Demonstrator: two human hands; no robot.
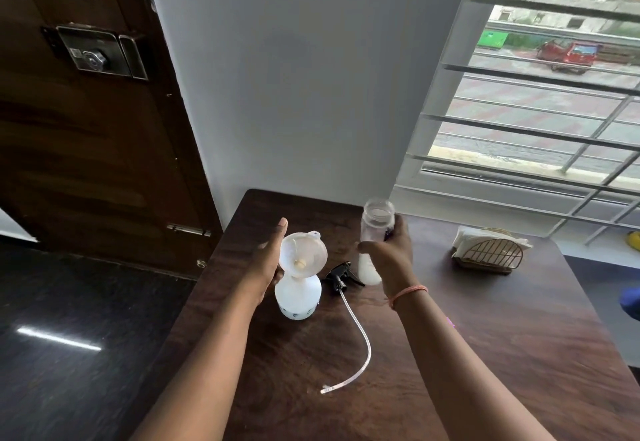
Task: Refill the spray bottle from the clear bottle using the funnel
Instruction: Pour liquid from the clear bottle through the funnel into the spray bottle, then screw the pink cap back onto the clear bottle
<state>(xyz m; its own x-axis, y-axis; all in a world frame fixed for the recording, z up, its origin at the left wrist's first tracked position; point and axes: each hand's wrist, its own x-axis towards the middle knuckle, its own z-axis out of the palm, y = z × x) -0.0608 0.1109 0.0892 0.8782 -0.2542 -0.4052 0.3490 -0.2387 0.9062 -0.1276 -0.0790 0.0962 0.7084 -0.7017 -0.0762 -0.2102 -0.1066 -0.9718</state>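
A white spray bottle (298,297) stands on the dark wooden table (485,354) with a translucent funnel (304,255) seated in its neck. My left hand (268,262) is on the left side of the funnel and bottle neck, thumb raised; its fingers are hidden behind them. My right hand (389,252) grips the clear bottle (374,233) upright, uncapped, with white liquid in its lower part. The black spray head (341,276) with its long clear tube (356,340) lies on the table between the two bottles.
A napkin holder (490,250) with white napkins stands at the back right of the table. A wall and a barred window (536,111) rise behind the table. A dark wooden door (86,111) stands to the left, above a dark floor.
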